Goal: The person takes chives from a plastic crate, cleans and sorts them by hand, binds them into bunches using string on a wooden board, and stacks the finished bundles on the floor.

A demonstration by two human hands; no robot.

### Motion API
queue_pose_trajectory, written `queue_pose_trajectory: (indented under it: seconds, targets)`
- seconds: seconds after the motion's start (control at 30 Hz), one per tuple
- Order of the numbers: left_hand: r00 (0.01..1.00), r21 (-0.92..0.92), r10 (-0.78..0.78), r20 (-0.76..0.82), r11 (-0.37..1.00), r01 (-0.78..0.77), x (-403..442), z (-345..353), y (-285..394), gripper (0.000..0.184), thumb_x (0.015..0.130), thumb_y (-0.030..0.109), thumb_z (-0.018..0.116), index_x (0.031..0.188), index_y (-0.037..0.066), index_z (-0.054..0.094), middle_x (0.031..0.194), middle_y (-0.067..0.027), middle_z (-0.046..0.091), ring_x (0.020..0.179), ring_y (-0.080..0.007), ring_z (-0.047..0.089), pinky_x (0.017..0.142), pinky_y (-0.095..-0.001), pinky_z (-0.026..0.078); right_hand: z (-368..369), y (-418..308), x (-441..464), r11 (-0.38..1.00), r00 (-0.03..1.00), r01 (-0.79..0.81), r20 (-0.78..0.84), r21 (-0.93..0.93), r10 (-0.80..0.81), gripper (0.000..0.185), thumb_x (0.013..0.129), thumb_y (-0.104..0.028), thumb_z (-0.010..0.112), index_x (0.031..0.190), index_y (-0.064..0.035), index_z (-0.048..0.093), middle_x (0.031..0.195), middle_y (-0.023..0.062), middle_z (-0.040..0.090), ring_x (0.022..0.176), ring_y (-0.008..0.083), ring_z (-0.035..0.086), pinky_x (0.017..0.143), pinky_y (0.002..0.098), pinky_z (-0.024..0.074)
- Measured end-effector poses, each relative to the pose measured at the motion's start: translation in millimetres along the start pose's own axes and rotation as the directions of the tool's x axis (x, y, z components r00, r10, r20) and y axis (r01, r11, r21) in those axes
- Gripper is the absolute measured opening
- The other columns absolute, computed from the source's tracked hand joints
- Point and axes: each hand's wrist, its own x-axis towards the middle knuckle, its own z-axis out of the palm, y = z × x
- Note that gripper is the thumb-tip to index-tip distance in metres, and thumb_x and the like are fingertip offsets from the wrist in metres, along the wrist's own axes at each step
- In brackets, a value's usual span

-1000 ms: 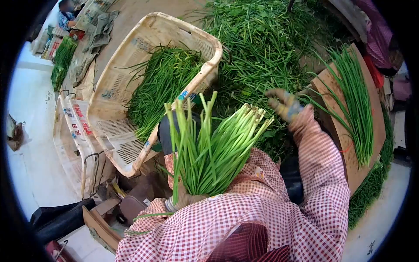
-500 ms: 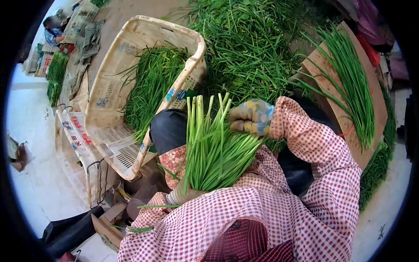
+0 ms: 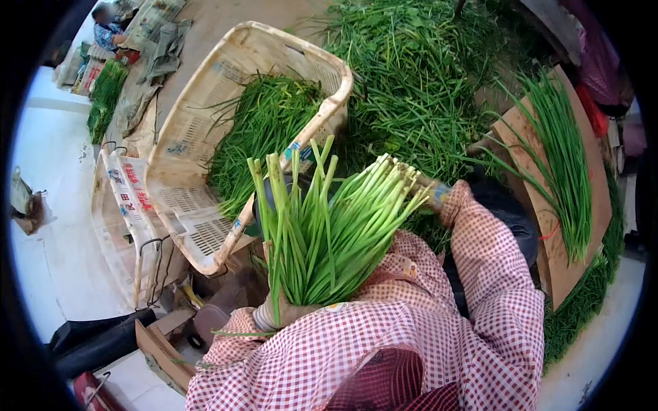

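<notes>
A thick bunch of green chives [image 3: 329, 236] fans out over my lap, its pale cut stem ends pointing up and away from me. My left hand [image 3: 291, 314], in a light glove, is closed round the bunch low down near my body; leaves cover part of the fingers. At the upper right of the bunch is my right hand [image 3: 434, 194], in a patterned glove. Stems hide most of it, so its fingers do not show. A few stems on the left of the bunch stand apart from the denser mass on the right.
A dirty white plastic basket [image 3: 205, 164] holding more chives leans at my left. Loose greens [image 3: 418, 75] cover the floor ahead. On my right, a tied chive bundle [image 3: 565, 164] lies on a brown board [image 3: 541, 198]. Another person [image 3: 106, 31] sits far back left.
My right hand has moved from the front of the bunch to behind its right side. The right-hand stems now show their pale ends. The view has shifted slightly.
</notes>
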Motion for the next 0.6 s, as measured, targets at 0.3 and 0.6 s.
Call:
queue_pose_trajectory:
  seconds: [0.3,0.6]
  targets:
    - [0.972,0.408,0.186,0.141,0.884,-0.228,43.0,23.0,43.7,0.089,0.067,0.020,0.082,0.138,-0.001,0.032,0.133,-0.0245,0.043,0.120,-0.0346,0.049,0.099,-0.0393,0.042,35.6,-64.0,-1.0,-0.543,0.692,-0.040,-0.369,0.839,-0.621,0.062,0.096,-0.055,0.033,0.139,-0.0113,0.040,0.139,0.0211,0.044,0.131,0.0385,0.037,0.110,0.0582,0.0262]
    - [0.892,0.638,0.243,0.381,0.629,-0.444,41.8,-0.1,85.3,0.092,0.066,0.028,0.079,0.142,0.007,0.032,0.142,-0.0364,0.023,0.123,-0.0511,0.042,0.099,-0.0455,0.042,19.4,-33.4,-18.9,-0.480,0.437,-0.056,-0.411,0.875,-0.800,0.061,0.099,-0.047,0.029,0.134,0.0003,0.044,0.120,0.0206,0.060,0.123,0.0367,0.049,0.111,0.0544,0.0271]
